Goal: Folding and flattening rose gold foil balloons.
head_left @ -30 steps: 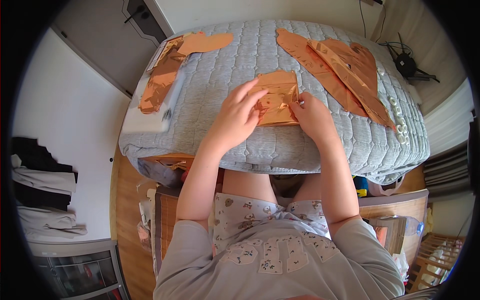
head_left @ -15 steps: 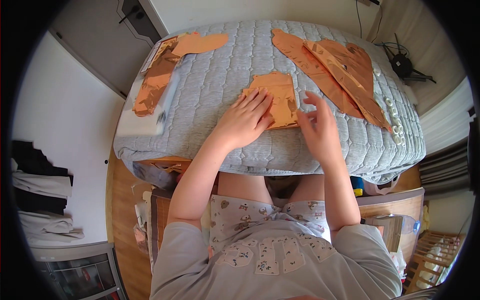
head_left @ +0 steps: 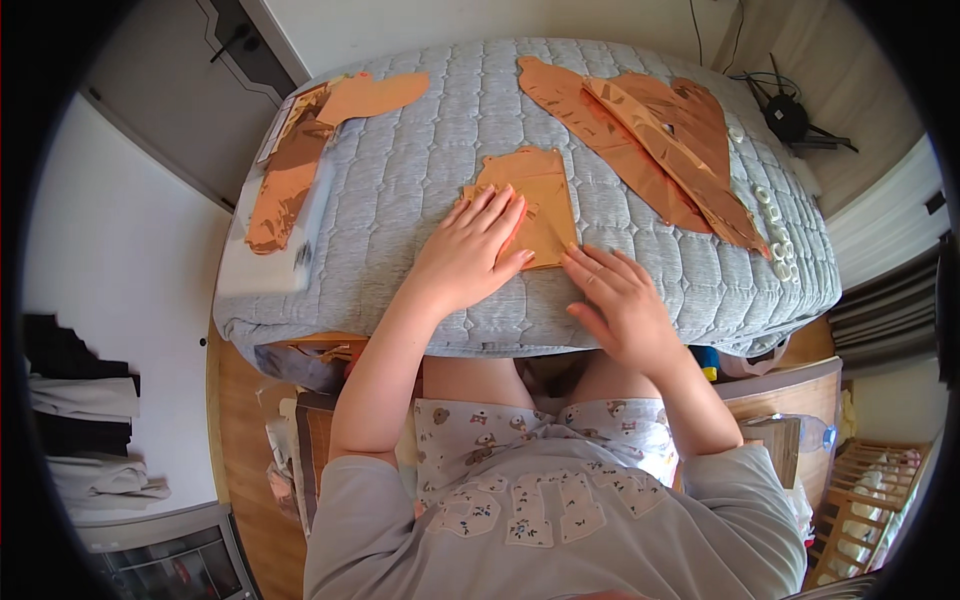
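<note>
A flat, folded copper-coloured foil balloon (head_left: 549,205) lies on the quilted bed in front of me, with small tabs along its far edge. My left hand (head_left: 465,245) rests palm down across its left side, fingers stretched out and thumb spread toward its near edge. At the near right corner of the foil, my right hand (head_left: 620,300) touches with its fingertips; its thumb is apart and nothing is gripped. Part of the foil is hidden under the left hand.
More flat copper foil balloons (head_left: 660,150) lie at the far right, beside several small white rolls (head_left: 778,235). On the left, another foil piece (head_left: 285,190) lies partly over clear plastic packaging (head_left: 265,275). A black router-like device (head_left: 787,118) stands beyond the bed's right side.
My right hand has come down from above the foil's right edge to its near right corner, with its fingers flattening. The left hand stays on the foil. The whole view has shifted slightly.
</note>
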